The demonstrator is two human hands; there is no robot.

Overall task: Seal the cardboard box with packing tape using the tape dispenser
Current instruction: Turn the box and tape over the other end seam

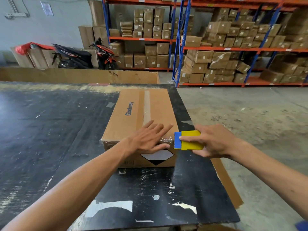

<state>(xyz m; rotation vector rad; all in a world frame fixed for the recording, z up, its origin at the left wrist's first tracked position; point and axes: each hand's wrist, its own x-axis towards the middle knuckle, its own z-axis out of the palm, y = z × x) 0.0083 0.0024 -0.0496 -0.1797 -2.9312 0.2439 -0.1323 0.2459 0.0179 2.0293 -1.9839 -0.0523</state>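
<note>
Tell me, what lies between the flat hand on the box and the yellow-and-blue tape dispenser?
In the head view, only a short stretch of crinkled clear tape along the box edge, running from the left hand to the tape dispenser.

One cardboard box (141, 117) on one black table (50, 130); one tape dispenser (189, 140). Two hands: left hand (148, 139), right hand (211, 140). Two motorcycles (73, 55) behind.

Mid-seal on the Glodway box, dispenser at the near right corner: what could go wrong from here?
1. The tape at the near edge already looks crinkled; pulling on may leave a wrinkled, weak seal.
2. The left hand lies flat close to the blue end of the tape dispenser held by the right hand, so fingers could get nicked if a blade sits there.
3. The cardboard box sits near the black table's right edge; a sideways tug might slide it off.
</note>
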